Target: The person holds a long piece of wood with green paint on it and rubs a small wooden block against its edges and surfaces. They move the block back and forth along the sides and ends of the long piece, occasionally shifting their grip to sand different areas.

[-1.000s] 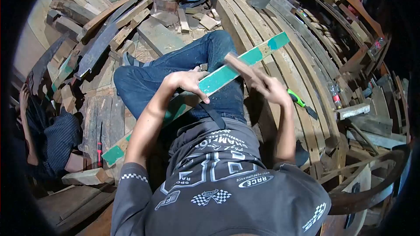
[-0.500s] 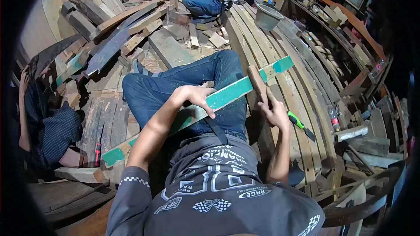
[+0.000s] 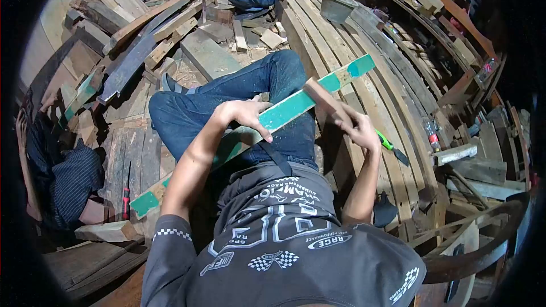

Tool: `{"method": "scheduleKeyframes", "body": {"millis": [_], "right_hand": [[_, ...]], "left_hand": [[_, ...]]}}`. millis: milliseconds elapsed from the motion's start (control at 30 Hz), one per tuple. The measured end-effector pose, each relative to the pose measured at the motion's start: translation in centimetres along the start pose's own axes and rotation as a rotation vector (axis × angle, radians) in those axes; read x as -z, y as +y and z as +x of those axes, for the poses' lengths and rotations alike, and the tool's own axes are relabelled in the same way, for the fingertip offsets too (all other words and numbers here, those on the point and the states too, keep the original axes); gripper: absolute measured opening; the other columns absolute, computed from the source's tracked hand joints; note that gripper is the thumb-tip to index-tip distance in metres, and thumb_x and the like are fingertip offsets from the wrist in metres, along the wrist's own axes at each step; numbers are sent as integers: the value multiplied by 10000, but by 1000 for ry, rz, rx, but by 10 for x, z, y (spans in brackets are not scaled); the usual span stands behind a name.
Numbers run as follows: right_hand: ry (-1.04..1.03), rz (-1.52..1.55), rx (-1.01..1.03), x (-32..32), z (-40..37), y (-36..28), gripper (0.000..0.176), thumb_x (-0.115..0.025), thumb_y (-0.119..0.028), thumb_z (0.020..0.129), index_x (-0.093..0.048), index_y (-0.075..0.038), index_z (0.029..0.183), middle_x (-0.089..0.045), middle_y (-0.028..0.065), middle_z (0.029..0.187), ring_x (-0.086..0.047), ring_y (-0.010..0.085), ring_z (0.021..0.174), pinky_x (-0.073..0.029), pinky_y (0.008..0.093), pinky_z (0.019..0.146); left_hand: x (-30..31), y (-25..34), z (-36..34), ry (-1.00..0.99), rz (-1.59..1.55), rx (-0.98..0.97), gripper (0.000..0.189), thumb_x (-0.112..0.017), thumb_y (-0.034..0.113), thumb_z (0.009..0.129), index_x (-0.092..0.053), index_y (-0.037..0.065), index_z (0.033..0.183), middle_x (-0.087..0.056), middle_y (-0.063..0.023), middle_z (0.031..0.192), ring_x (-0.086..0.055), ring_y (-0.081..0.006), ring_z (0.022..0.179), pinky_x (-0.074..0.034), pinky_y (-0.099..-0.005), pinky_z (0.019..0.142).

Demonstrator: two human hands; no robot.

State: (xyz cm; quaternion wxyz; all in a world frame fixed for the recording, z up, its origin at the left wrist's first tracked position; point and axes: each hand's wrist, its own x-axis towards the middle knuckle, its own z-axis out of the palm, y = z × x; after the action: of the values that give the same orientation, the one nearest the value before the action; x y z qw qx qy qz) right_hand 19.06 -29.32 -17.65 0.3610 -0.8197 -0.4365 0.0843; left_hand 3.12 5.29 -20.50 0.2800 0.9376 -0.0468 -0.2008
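A long wooden strip with patches of green paint [image 3: 287,112] lies slantwise across my lap, its lower left end near the floor boards. My left hand [image 3: 247,116] grips it near the middle, thumb on the near edge and fingers over the far side. In my right hand [image 3: 362,131] is a short, narrow wooden block [image 3: 325,102], held by its near end. The block's far end rests across the green strip, between my left hand and the strip's upper right end. Bare wood shows between the green patches there.
A green-handled scraper [image 3: 391,146] lies on the long beams at my right, near a grey bucket [image 3: 336,5]. A red-handled screwdriver [image 3: 126,199] lies at my left. Piled planks [image 3: 136,65] stand ahead left. People sit ahead, and another person's striped clothing [image 3: 71,173] shows at left.
The wooden block in my right hand has shifted along the strip towards my left hand and turned to a flatter slant. My left hand keeps its grip. The whole view has shifted slightly.
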Motion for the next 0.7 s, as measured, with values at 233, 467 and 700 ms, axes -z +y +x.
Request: {"method": "scheduleKeyframes", "body": {"millis": [233, 467, 700], "right_hand": [[-108, -17, 141, -2, -7, -15, 573, -807, -292, 862, -648, -23, 1342, -714, 246, 1191, -717, 361, 1107, -549, 411, 925], [178, -116, -59, -9, -6, -6, 577, -796, -312, 875, -648, 30, 1316, -712, 248, 1210, -710, 351, 1135, -545, 404, 965], [280, -115, -148, -4, 0, 7, 607, -784, -364, 872, -655, 39, 1308, -703, 267, 1206, -703, 367, 1138, -543, 426, 970]], "left_hand": [[-1, -3, 0, 41, 28, -28, 1199, -873, 658, 642, -400, 9, 1533, -533, -259, 1354, -416, -403, 1342, -361, -456, 1147], [2, 9, -5, 26, 27, 28, 1240, -847, 700, 627, -380, 16, 1549, -449, -304, 1466, -387, -433, 1410, -353, -467, 1178], [0, 3, -2, 37, 76, -5, 1215, -861, 686, 657, -369, 35, 1558, -475, -256, 1382, -434, -405, 1331, -384, -454, 1133]]}}
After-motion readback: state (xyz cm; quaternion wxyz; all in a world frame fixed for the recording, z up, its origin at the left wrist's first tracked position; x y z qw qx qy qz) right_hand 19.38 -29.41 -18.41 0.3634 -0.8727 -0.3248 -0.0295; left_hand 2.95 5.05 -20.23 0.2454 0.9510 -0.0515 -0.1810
